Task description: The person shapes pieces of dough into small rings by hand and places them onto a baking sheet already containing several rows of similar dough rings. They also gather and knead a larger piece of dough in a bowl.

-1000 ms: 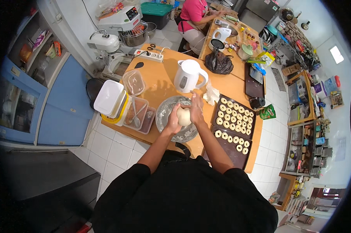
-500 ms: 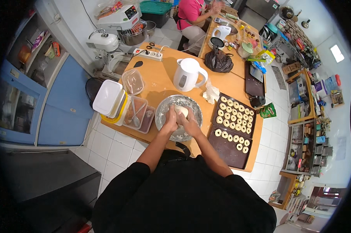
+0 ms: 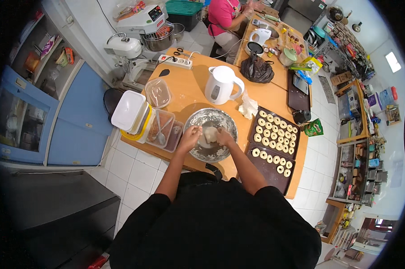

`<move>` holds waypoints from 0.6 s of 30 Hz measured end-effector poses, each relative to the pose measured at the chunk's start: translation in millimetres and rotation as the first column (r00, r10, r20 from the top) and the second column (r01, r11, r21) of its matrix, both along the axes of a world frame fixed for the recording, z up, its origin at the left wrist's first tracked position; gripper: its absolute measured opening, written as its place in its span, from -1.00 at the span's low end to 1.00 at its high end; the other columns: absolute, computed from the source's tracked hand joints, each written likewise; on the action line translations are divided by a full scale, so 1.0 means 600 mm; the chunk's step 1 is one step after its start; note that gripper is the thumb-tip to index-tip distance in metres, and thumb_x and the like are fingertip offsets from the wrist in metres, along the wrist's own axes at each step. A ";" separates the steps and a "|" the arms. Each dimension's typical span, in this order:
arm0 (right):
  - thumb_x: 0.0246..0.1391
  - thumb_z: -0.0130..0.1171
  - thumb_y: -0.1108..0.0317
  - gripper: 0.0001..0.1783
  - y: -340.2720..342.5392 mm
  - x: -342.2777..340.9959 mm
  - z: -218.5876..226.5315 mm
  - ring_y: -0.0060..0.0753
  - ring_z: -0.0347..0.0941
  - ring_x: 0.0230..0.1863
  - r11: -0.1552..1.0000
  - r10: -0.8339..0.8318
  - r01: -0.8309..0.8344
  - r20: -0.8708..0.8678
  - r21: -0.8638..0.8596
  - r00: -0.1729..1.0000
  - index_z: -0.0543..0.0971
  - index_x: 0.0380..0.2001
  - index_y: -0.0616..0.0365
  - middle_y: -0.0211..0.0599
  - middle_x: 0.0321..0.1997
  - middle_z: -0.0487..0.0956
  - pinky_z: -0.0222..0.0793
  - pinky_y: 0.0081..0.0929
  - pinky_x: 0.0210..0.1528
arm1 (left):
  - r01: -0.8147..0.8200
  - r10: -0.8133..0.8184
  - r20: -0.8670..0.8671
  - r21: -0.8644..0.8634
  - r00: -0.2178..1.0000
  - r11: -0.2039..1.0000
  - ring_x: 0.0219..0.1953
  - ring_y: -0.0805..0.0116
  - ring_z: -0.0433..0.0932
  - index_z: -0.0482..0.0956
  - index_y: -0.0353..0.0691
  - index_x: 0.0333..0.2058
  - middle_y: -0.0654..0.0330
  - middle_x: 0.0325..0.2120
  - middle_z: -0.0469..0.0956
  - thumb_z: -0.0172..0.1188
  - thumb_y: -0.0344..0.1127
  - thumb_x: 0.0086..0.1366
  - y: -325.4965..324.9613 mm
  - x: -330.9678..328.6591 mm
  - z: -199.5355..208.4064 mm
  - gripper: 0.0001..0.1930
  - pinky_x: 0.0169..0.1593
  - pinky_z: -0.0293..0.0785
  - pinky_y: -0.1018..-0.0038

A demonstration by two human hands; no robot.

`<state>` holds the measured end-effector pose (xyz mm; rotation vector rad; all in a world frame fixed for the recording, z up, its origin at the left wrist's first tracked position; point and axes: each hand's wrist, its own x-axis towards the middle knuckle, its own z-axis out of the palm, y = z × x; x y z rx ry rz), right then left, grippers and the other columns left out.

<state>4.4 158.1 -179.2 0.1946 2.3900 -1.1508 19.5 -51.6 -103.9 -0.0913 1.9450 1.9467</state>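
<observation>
A pale lump of dough (image 3: pixel 210 133) lies in the metal mixing bowl (image 3: pixel 231 130), whose inner wall is smeared with flour and dough bits. My left hand (image 3: pixel 191 137) is over the bowl's left side, apart from the dough, with its fingers loosely bent and nothing visible in them. Against the dough's right side is my right hand (image 3: pixel 225 137), its fingers curled onto the edge. Right of the bowl, ring-shaped dough pieces (image 3: pixel 274 131) fill one dark baking tray, and several more rest on a nearer tray (image 3: pixel 269 172).
Plastic tubs (image 3: pixel 160 130) and a white-lidded container (image 3: pixel 130 110) stand left of the bowl. A white electric kettle (image 3: pixel 220 85), a crumpled white cloth or bag (image 3: pixel 248 106) and a black plastic bag (image 3: pixel 257 69) are beyond it. A person in pink (image 3: pixel 222 18) works at the far table.
Both hands were cupped together around the dough above the bowl. They have parted, the left hand moving left, and the dough is now lower in the bowl beside the right hand.
</observation>
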 end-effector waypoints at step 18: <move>0.09 -0.06 0.02 -0.56 -0.006 -0.071 -0.065 -0.41 0.60 -0.44 0.803 0.553 -0.596 0.376 -0.002 0.743 0.61 -0.46 0.18 -0.22 -0.46 0.64 0.48 -0.52 -0.41 | 0.113 -0.002 0.414 -0.246 0.910 0.963 -0.72 0.35 0.49 0.51 -0.33 -0.37 0.11 -0.66 0.49 0.08 0.01 0.24 -0.030 0.080 -0.020 -0.58 -0.69 0.45 0.47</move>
